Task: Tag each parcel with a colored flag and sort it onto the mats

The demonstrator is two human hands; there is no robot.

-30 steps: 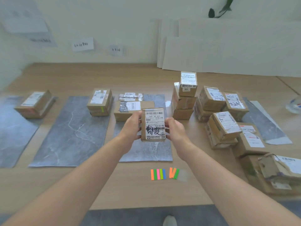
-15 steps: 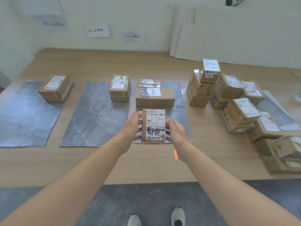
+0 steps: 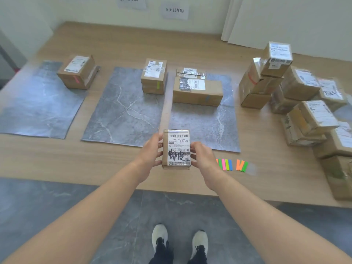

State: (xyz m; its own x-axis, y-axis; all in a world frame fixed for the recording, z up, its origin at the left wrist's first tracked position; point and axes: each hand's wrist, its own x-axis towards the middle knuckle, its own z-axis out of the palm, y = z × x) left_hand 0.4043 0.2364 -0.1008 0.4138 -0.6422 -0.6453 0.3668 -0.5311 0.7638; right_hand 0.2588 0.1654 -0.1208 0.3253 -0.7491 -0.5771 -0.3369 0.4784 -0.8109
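A small brown parcel point(image 3: 176, 149) with a white label and black scrawl is held above the table's near edge. My left hand point(image 3: 150, 153) grips its left side and my right hand point(image 3: 202, 156) grips its right side. Several colored flags point(image 3: 231, 165) lie on the wood just right of my right hand. Three grey mats lie ahead: the left mat point(image 3: 36, 103) holds a parcel with a pink flag point(image 3: 78, 72), the middle mat point(image 3: 123, 109) a parcel with a yellow-green flag point(image 3: 154, 76), the right mat point(image 3: 205, 126) a long parcel point(image 3: 198, 90) with a blue flag.
A pile of untagged parcels point(image 3: 297, 96) crowds the table's right side, reaching to its near right corner. White boards point(image 3: 285, 21) lean on the wall behind. Paper signs point(image 3: 174, 10) hang on the wall. My feet point(image 3: 179, 239) stand on grey floor below the table edge.
The view has tilted down and my body has stepped back. The parcel stays gripped in both hands and now sits lower, over the table's near edge; the flags show again beside my right hand.
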